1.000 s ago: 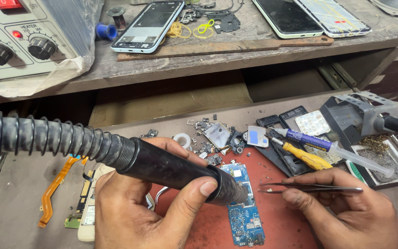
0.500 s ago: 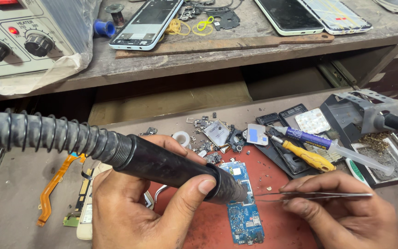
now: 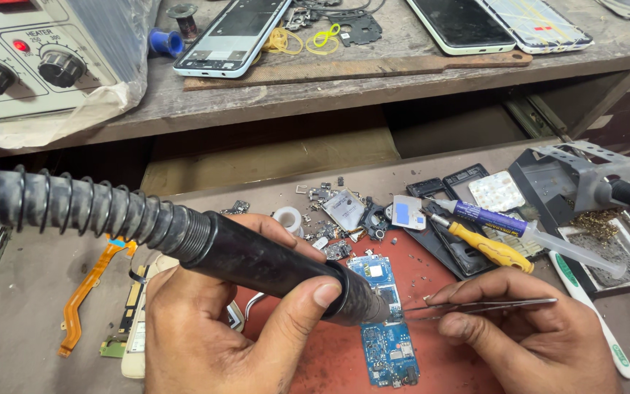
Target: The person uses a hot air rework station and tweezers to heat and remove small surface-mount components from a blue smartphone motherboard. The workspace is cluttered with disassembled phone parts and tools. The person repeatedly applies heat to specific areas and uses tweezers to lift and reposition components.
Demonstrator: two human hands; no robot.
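Note:
My left hand [image 3: 213, 335] grips a black hot-air gun handle [image 3: 271, 264] with a ribbed hose running off to the left. Its nozzle points down at a blue phone circuit board [image 3: 386, 343] lying on a red mat [image 3: 329, 361]. My right hand [image 3: 534, 339] holds thin metal tweezers [image 3: 486, 305]. The tweezer tips reach left to the board's right edge, just beside the nozzle.
Small metal parts [image 3: 337, 211], a yellow-handled screwdriver [image 3: 486, 246], a flux syringe [image 3: 519, 226] and a soldering iron stand [image 3: 570, 179] lie behind the mat. An orange flex cable [image 3: 85, 292] is at left. On the upper shelf sit a rework station [image 3: 30, 58] and phones [image 3: 231, 36].
My right hand has moved the tweezers left, from apart on the right to the board's edge beside the nozzle. The hot-air gun has stayed over the board.

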